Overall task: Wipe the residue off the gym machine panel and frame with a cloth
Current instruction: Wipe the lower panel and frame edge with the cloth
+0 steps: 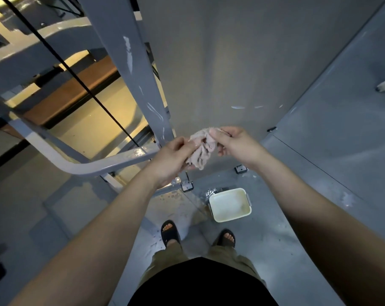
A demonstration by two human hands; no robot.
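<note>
Cloth (202, 149) bunched between both hands, left hand (172, 159) gripping it, right hand (233, 143) pinching its top

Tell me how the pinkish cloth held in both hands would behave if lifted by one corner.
Probably floppy: the cloth hangs in bunched folds between the left hand and right hand. Possibly damp, so heavier than it looks and apt to drip: wet patches shine on the floor near the white tub. Unlikely to slip; its surface looks nubby.
</note>
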